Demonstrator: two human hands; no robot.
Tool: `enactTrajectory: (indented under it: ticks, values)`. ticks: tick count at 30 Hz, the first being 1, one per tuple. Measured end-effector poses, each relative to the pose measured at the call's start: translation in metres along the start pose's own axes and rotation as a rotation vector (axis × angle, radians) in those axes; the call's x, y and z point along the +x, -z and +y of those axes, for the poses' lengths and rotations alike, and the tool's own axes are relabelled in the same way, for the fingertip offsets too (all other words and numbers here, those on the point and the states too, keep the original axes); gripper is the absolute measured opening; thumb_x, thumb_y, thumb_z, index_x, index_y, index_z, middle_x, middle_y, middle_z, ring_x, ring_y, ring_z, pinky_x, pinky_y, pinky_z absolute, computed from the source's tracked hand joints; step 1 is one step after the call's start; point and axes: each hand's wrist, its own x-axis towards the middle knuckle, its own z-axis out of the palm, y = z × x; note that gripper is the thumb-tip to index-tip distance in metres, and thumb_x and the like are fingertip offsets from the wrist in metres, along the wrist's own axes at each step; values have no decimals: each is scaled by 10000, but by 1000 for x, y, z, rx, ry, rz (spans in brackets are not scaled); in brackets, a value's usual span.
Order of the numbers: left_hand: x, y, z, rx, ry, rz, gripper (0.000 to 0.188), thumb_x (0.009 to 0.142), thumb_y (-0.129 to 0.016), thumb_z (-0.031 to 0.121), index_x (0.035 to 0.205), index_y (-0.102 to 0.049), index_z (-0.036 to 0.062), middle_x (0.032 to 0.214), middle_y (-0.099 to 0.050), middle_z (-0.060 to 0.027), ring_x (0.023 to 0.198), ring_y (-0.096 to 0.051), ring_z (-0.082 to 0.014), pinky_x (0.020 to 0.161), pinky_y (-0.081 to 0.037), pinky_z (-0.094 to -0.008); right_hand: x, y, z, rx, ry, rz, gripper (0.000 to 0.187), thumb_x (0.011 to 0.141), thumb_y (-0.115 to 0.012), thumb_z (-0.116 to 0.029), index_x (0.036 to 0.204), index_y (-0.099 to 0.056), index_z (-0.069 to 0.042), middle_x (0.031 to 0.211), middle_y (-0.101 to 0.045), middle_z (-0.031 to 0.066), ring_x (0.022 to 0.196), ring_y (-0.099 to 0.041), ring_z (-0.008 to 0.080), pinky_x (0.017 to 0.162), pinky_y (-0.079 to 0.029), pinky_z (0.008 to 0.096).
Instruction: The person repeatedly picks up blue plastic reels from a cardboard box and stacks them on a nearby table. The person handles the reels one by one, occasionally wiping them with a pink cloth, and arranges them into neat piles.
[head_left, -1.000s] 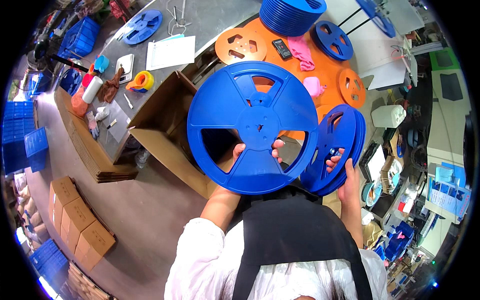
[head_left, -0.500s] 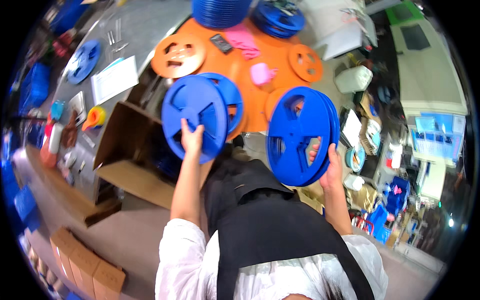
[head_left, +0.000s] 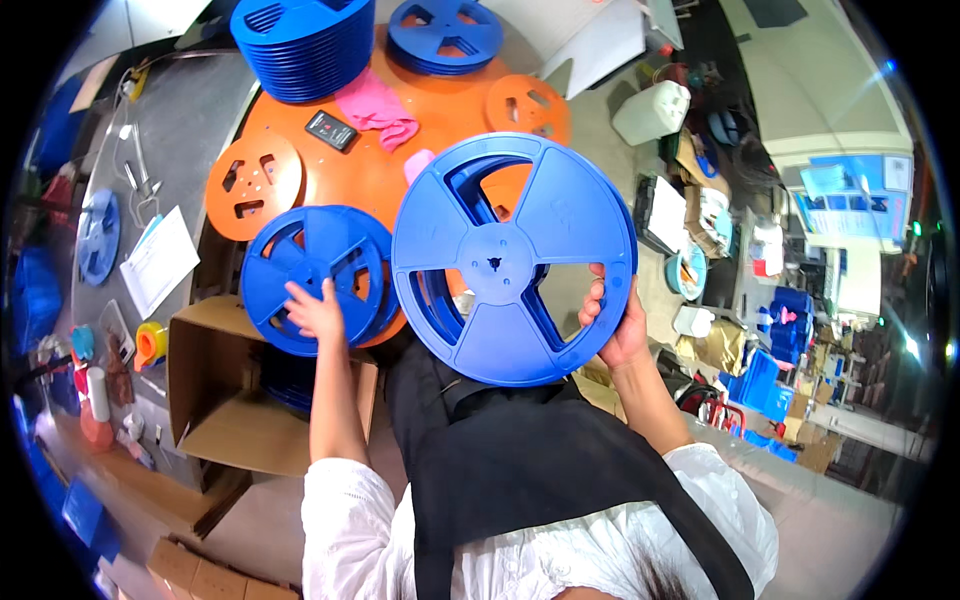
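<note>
My right hand [head_left: 622, 330] grips the right rim of a large blue plastic reel [head_left: 495, 225], its fingers coming through one of the openings. The reel faces me, and a second blue rim shows close behind it. To the left, my left hand [head_left: 316, 314] has its fingers spread over another blue reel [head_left: 283, 265], which lies partly over one more blue reel at the near edge of the orange table [head_left: 330, 175]. Whether the fingertips touch that reel I cannot tell.
A tall stack of blue reels [head_left: 310, 60] and a lower blue stack [head_left: 445, 35] stand at the back. Orange discs [head_left: 255, 187], a pink cloth [head_left: 378, 112] and a small black device [head_left: 331, 130] lie on the table. An open cardboard box [head_left: 225, 400] sits at near left.
My left hand has loosened from the reel it was gripping and spread its fingers; that reel is lower and further left. The right hand's reels have swung left and turned to face me.
</note>
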Motion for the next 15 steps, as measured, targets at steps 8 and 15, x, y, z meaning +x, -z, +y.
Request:
enactTrajectory:
  ticks: [8, 15]
  values:
    - [-152, 21, 83, -1138, -170, -945, 765, 873, -621, 161, 1444, -121, 66, 1178, -476, -143, 1018, -509, -228, 874, -413, -323, 43, -89, 59, -379, -141, -471, 637, 904, -575, -424, 1328, -394, 16, 1146, -611, 163, 991, -639, 254, 893, -503, 376]
    - [-132, 101, 74, -1670, 72, -1167, 688, 862, -627, 310, 1406, -300, 43, 1308, -493, -201, 1102, -572, -258, 966, -478, -413, 47, -103, 26, -639, -14, -321, 639, 918, -532, -463, 1316, -403, 20, 1169, -609, 188, 972, -656, 276, 832, -529, 371]
